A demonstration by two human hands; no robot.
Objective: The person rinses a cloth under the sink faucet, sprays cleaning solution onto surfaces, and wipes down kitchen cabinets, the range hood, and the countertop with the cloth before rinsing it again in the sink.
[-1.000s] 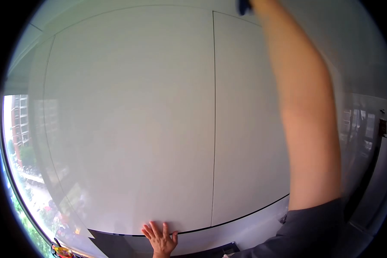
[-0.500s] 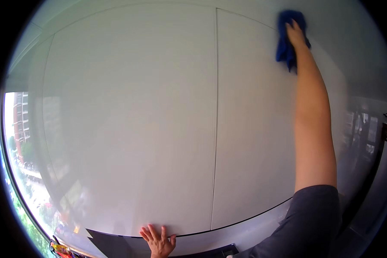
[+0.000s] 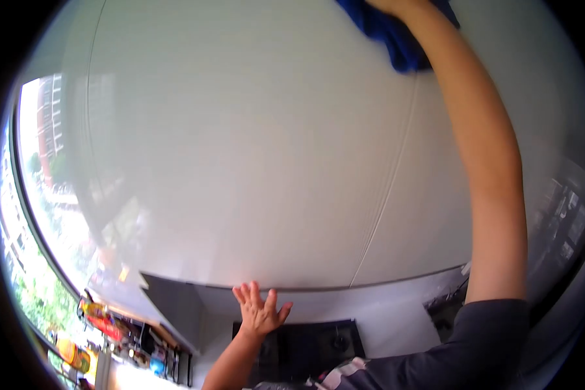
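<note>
At the top edge of the view, my right hand (image 3: 396,5) holds a blue cloth (image 3: 403,45) against a pale, glossy cabinet door (image 3: 253,156). Its fingers are mostly cut off by the frame, and the cloth hangs in folds below them. My left hand (image 3: 260,315) is open with fingers spread, its fingertips at the lower edge of the cabinet door. A thin vertical seam (image 3: 393,179) runs between the door panels.
Below the cabinet is a black stove top (image 3: 312,348) on a light counter. A bright window (image 3: 39,214) lies at the left. Bottles and packets, including a yellow-orange container (image 3: 75,354), crowd the lower left. Reflections show on the right panel.
My right hand and the cloth have moved left and up to the frame's top edge. The view has tipped downward, showing more stove and counter. My left hand stays at the door's lower edge.
</note>
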